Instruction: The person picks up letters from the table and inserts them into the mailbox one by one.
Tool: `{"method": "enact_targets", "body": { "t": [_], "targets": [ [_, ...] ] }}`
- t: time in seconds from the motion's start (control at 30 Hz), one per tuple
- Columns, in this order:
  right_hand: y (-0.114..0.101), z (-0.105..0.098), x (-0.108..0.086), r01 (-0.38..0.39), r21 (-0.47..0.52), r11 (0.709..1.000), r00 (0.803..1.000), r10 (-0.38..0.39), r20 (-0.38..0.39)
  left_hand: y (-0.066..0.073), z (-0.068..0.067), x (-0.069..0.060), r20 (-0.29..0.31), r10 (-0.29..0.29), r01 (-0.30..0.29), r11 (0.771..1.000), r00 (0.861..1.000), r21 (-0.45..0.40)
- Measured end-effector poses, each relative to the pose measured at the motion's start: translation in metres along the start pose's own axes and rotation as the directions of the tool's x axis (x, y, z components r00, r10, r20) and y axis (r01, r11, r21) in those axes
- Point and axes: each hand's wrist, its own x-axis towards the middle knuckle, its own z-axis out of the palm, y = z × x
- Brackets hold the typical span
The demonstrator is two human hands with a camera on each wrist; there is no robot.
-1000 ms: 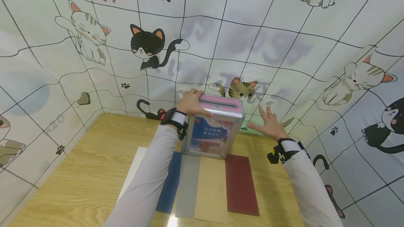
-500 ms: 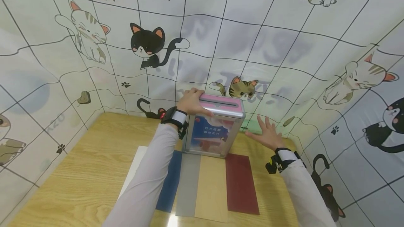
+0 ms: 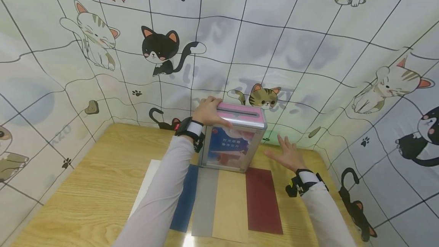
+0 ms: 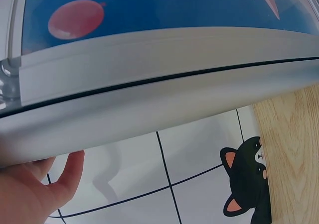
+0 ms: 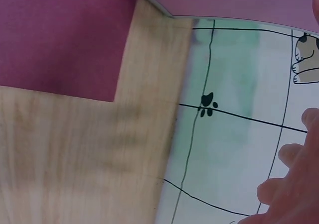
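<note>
A letter box [image 3: 236, 116] with a pink slotted top, metal edges and a blue printed front stands on the table near the wall. My left hand [image 3: 208, 113] grips its upper left end, the thumb along the front top edge and the other fingers towards the back. In the left wrist view, part of that hand [image 4: 32, 189] shows at the box's metal rim [image 4: 164, 92]. To the right of the box, my right hand [image 3: 288, 156] is held in the air, fingers spread, touching nothing. Its fingers also appear at the edge of the right wrist view.
Flat paper rectangles lie before the box: white [image 3: 148, 176], blue [image 3: 185, 203], grey [image 3: 204, 205], beige [image 3: 230, 209] and dark red [image 3: 264, 203]. The wooden table [image 3: 79, 186] meets a cat-print cloth wall [image 3: 219, 41] behind and at both sides.
My right hand has moved down and slightly left beside the box, still spread. The left hand and the box have stayed where they were.
</note>
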Motion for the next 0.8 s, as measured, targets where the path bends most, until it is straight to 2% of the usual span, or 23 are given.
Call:
{"method": "enact_targets", "body": {
  "t": [0.13,0.37,0.8],
  "targets": [
    [0.002,0.009,-0.005,-0.017,0.002,1.0,1.0,0.017,0.009,0.0,0.0,0.001,-0.007,0.004,-0.004,1.0,1.0,-0.011],
    [0.002,0.02,-0.014,-0.061,0.07,0.996,0.995,0.055,0.079,-0.001,0.001,0.002,-0.007,0.01,-0.01,1.0,1.0,-0.015],
    [0.006,0.042,-0.02,-0.065,0.109,0.992,0.995,0.056,0.084,-0.001,0.001,0.002,-0.016,0.021,-0.021,1.0,1.0,-0.005]
  ]
}}
